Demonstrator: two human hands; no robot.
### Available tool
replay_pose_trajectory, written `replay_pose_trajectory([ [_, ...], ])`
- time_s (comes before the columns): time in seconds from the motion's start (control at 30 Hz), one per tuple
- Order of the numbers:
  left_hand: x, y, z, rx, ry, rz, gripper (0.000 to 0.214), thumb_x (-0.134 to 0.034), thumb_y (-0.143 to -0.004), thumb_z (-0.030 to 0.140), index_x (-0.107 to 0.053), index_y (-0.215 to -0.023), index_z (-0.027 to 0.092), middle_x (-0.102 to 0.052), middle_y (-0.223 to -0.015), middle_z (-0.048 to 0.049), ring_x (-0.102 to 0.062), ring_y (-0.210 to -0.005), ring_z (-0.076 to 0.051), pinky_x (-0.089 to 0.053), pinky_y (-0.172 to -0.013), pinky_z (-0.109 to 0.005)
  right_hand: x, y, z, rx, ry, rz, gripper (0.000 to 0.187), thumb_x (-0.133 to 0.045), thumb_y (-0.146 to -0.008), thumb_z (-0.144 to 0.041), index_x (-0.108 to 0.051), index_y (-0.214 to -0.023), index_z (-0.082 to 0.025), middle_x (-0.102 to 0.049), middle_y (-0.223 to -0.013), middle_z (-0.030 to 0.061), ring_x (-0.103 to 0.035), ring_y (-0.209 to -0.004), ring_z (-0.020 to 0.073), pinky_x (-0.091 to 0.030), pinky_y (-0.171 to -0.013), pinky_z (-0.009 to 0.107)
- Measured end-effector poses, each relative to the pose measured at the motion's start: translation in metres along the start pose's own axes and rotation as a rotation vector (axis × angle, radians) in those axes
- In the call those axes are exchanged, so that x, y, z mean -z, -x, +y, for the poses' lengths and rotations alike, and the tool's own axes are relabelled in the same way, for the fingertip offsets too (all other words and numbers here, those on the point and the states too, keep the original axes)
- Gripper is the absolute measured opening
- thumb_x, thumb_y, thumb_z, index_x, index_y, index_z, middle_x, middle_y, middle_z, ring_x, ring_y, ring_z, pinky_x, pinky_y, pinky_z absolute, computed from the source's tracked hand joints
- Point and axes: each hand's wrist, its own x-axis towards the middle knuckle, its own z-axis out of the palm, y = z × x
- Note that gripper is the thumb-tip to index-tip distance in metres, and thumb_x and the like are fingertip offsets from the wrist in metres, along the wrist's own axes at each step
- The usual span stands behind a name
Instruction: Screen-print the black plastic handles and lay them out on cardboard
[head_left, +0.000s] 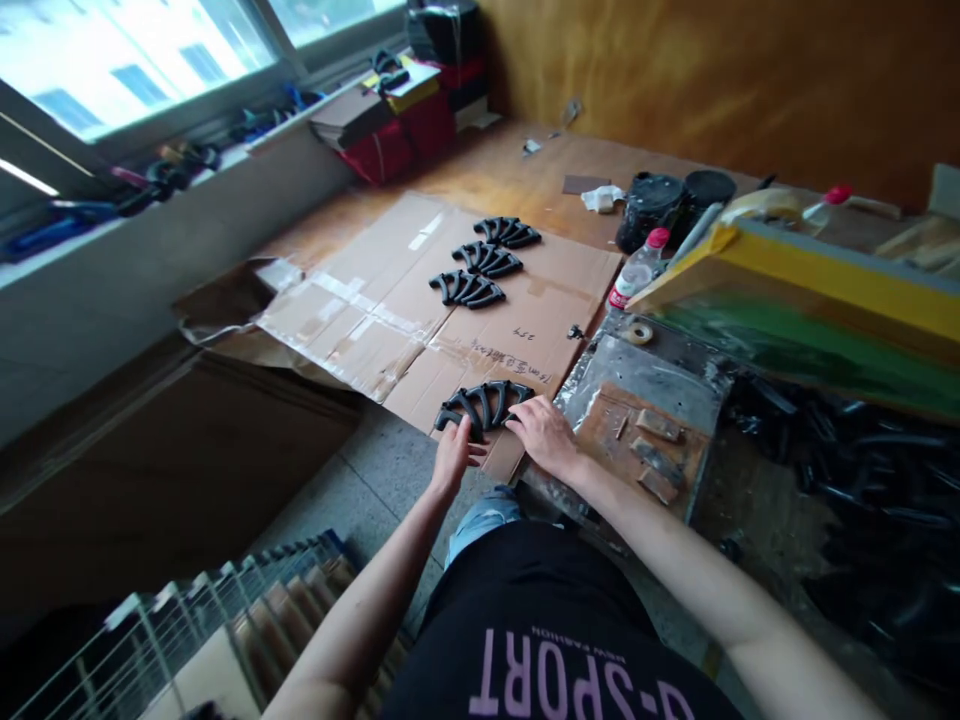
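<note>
Near the front edge of a flattened cardboard sheet [360, 340] lies a glossy black fan-shaped row of curved pieces [487, 402]. My left hand [454, 455] grips its left end, thumb on top and the other fingers below. At its right end my right hand [541, 432] pinches with the fingertips, which partly cover that end. Three similar black fan-shaped rows [487, 260] lie farther back on the cardboard, one behind another. Handwriting marks the cardboard between them and my hands.
To the right stand a red-capped bottle [637, 268], a tape roll [638, 332] and dark tubs [651, 208]. A heap of black pieces [877, 500] lies far right. A wire rack [225, 625] stands below left; red boxes [405, 135] sit by the window.
</note>
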Motion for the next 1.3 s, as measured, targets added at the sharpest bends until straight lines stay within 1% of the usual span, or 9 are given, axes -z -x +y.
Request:
replay_pose_trajectory([
  [0.1, 0.03, -0.031, -0.022, 0.106, -0.266, 0.027, 0.052, -0.026, -0.091, 0.058, -0.055, -0.085, 0.015, -0.071, -0.077, -0.013, -0.069, -0.064, -0.02, -0.049, -0.05, -0.026, -0.015, -0.029, 0.012, -0.153, 0.122, -0.16, 0.036, -0.048, -0.095, -0.048, -0.068, -0.102, -0.019, -0.069, -0.098, 0.0124, -0.057, -0.103, 0.0256, -0.043, -0.089, 0.037],
  [0.23, 0.038, -0.064, -0.027, 0.119, -0.434, -0.031, 0.055, -0.033, -0.087, 0.056, -0.061, -0.062, 0.017, -0.065, -0.054, -0.0127, -0.063, -0.049, -0.022, -0.048, -0.051, -0.031, -0.03, -0.048, 0.015, -0.276, 0.158, -0.316, 0.049, -0.04, -0.096, -0.056, -0.072, -0.101, -0.018, -0.072, -0.097, 0.0132, -0.063, -0.099, 0.024, -0.045, -0.086, 0.035],
  [0.5, 0.057, -0.134, 0.032, -0.002, -0.715, -0.088, 0.051, -0.045, -0.083, 0.055, -0.064, -0.055, 0.018, -0.061, -0.048, -0.0109, -0.063, -0.052, -0.025, -0.047, -0.062, -0.033, -0.039, -0.051, 0.01, -0.254, 0.016, -0.309, 0.052, -0.044, -0.095, -0.056, -0.067, -0.121, -0.017, -0.072, -0.107, 0.0146, -0.065, -0.105, 0.0242, -0.046, -0.091, 0.033],
  [0.63, 0.065, -0.121, 0.039, -0.135, -0.834, -0.013, 0.05, -0.053, -0.08, 0.062, -0.07, -0.079, 0.016, -0.07, -0.079, -0.0175, -0.067, -0.088, -0.033, -0.046, -0.08, -0.037, -0.043, -0.047, 0.013, -0.269, -0.032, -0.306, 0.047, -0.047, -0.096, -0.049, -0.063, -0.127, -0.019, -0.071, -0.112, 0.0127, -0.063, -0.108, 0.024, -0.045, -0.093, 0.033],
  [0.83, 0.031, -0.072, 0.009, -0.753, -0.998, 0.075, 0.046, -0.052, -0.089, 0.048, -0.059, -0.129, 0.025, -0.055, -0.138, -0.0133, -0.047, -0.127, -0.031, -0.035, -0.103, -0.044, -0.047, -0.047, 0.016, -0.305, -0.041, -0.297, 0.044, -0.044, -0.097, -0.047, -0.062, -0.127, -0.02, -0.071, -0.109, 0.0129, -0.064, -0.106, 0.0245, -0.046, -0.091, 0.035],
  [0.93, 0.004, -0.066, -0.002, -0.749, -1.018, 0.103, 0.052, -0.06, -0.084, 0.047, -0.057, -0.132, 0.025, -0.049, -0.145, -0.013, -0.039, -0.134, -0.037, -0.029, -0.108, -0.052, -0.047, -0.048, 0.016, -0.298, -0.046, -0.297, 0.041, -0.044, -0.098, -0.045, -0.064, -0.123, -0.019, -0.071, -0.108, 0.0121, -0.065, -0.105, 0.024, -0.046, -0.091, 0.034],
  [1.03, -0.005, -0.073, -0.004, -0.716, -1.033, 0.117, 0.045, -0.063, -0.082, 0.042, -0.063, -0.124, 0.025, -0.053, -0.14, -0.0128, -0.041, -0.132, -0.038, -0.034, -0.105, -0.053, -0.048, -0.046, 0.016, -0.302, -0.059, -0.287, 0.04, -0.044, -0.098, -0.043, -0.063, -0.123, -0.019, -0.071, -0.107, 0.0119, -0.065, -0.103, 0.0242, -0.047, -0.091, 0.035],
  [1.17, 0.025, -0.108, 0.009, -0.822, -1.031, 0.01, 0.047, -0.069, -0.078, 0.046, -0.066, -0.119, 0.025, -0.057, -0.137, -0.0123, -0.044, -0.13, -0.038, -0.036, -0.105, -0.052, -0.049, -0.042, 0.015, -0.319, -0.093, -0.242, 0.051, -0.045, -0.097, -0.042, -0.046, -0.141, -0.017, -0.069, -0.115, 0.0133, -0.065, -0.105, 0.0246, -0.048, -0.091, 0.036],
  [1.3, 0.072, -0.171, 0.047, -0.834, -1.063, -0.027, 0.05, -0.071, -0.075, 0.047, -0.067, -0.119, 0.024, -0.056, -0.138, -0.0131, -0.043, -0.131, -0.037, -0.033, -0.108, -0.05, -0.049, -0.041, 0.012, -0.285, -0.079, -0.21, 0.052, -0.049, -0.096, -0.038, -0.042, -0.145, -0.021, -0.064, -0.126, 0.0119, -0.064, -0.108, 0.0253, -0.049, -0.092, 0.037],
])
